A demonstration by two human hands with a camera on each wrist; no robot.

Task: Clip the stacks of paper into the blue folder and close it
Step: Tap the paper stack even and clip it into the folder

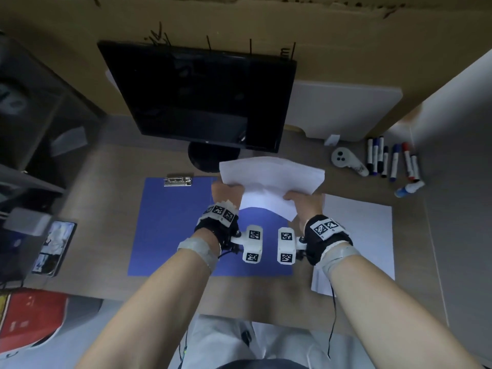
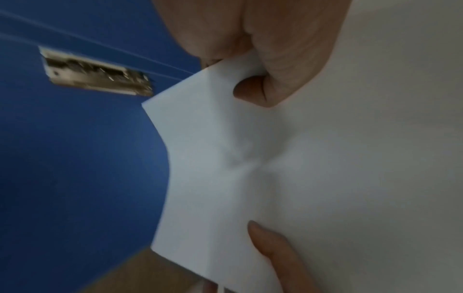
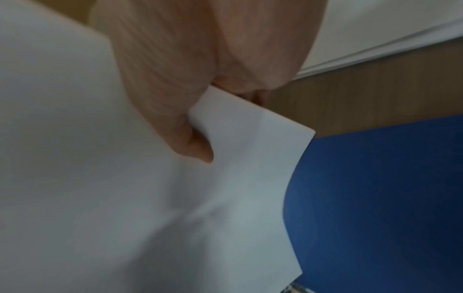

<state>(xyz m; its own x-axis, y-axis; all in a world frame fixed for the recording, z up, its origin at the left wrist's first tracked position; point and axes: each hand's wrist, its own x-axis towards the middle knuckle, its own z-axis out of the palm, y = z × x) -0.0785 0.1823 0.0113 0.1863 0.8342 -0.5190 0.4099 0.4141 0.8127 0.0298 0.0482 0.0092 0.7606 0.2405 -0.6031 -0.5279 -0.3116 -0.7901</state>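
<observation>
The blue folder (image 1: 173,230) lies open and flat on the desk, its metal clip (image 1: 177,180) at the far left edge. Both hands hold one white paper stack (image 1: 269,179) lifted above the folder's right half, and it bows between them. My left hand (image 1: 226,190) pinches the stack's left edge; its thumb (image 2: 250,93) lies on top and a finger (image 2: 270,245) underneath. My right hand (image 1: 303,201) pinches the right edge, thumb (image 3: 192,142) pressed on the sheet. The paper (image 2: 325,158) fills both wrist views over the blue folder (image 3: 388,198), with the clip (image 2: 97,75) to the left.
More white paper (image 1: 359,235) lies on the desk right of the folder. A black monitor (image 1: 202,94) stands behind. Several markers (image 1: 391,161) and a grey controller (image 1: 343,158) lie at the back right. A phone (image 1: 53,246) sits at the left edge.
</observation>
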